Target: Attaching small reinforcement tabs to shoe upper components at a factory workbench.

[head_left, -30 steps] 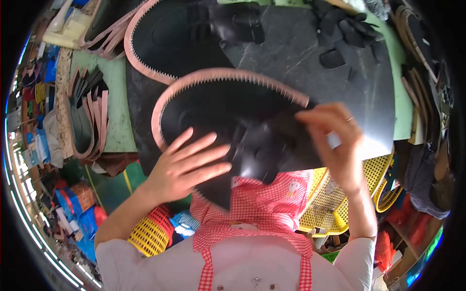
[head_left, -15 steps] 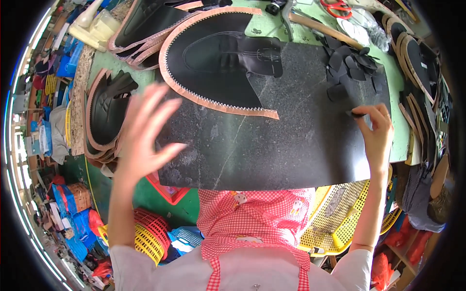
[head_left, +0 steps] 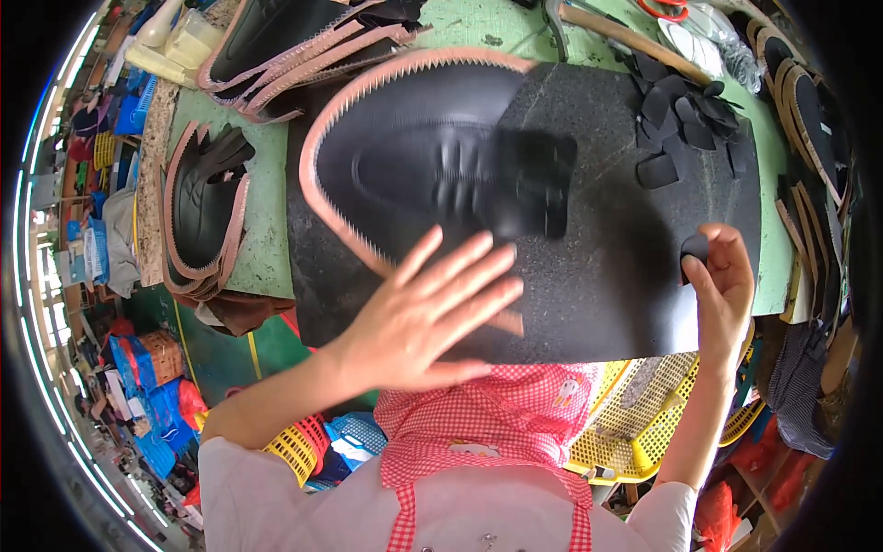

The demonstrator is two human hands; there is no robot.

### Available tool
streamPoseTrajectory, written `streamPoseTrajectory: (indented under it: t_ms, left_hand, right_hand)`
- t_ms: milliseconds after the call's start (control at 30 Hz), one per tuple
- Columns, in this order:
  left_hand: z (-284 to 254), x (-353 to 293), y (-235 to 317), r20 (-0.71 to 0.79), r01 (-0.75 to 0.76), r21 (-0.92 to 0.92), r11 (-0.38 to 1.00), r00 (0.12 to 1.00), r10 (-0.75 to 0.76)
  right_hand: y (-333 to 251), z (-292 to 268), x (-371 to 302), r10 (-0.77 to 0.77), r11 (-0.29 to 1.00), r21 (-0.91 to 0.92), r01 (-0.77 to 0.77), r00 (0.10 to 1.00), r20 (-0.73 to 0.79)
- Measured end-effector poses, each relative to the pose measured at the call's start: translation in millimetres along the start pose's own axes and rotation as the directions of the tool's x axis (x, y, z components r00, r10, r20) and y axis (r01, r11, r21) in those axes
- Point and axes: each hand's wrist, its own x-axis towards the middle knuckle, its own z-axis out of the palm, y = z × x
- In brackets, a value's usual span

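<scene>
The person's left hand [head_left: 418, 317] is spreading flat, all fingers splayed wide and gripping nothing, over the near edge of a dark speckled rubber mat [head_left: 635, 276] that is covering the green bench [head_left: 262, 248]. Just beyond the fingertips, at about twelve o'clock from that hand, a large black leather shoe-upper piece with a pinked tan edge [head_left: 414, 156] is lying on the mat; its long axis is running roughly from eight o'clock to two o'clock, and its tan border is passing under the palm. Whether the palm is pressing it or hovering cannot be told, since the piece is blurred.

The right hand [head_left: 727, 290] is pinching a small black leather scrap [head_left: 696, 248] between thumb and fingers, its grip closed on it, at the mat's three o'clock edge. A loose pile of similar black leather cut-outs [head_left: 681, 115] is sitting at twelve o'clock from that hand, well apart.

The left hand is clearly the nearer one to the big upper. More stacked tan-edged uppers [head_left: 198, 212] are resting at nine o'clock on the bench.
</scene>
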Motion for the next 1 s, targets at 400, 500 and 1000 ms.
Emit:
streamPoseTrajectory:
  t_ms: [400, 500, 1000]
  left_hand:
    - [-33.4, 58.8, 20.0, -0.084, 0.214, -0.709, 0.672, 0.921, -0.381]
    - [-32.8, 68.4, 15.9, 0.007, 0.264, -0.798, 0.542, 0.903, -0.429]
    - [-18.0, 87.0, 8.8, 0.250, 0.509, -0.750, 0.423, 0.810, -0.530]
  right_hand:
    - [-33.6, 82.7, 0.8, 0.146, 0.989, -0.088, -0.121, 0.906, 0.397]
    - [-21.0, 74.1, 8.2, -0.016, 0.942, -0.309, 0.128, 0.940, 0.341]
    - [0.3, 58.8, 6.9, -0.195, 0.680, -0.605, 0.415, 0.898, 0.395]
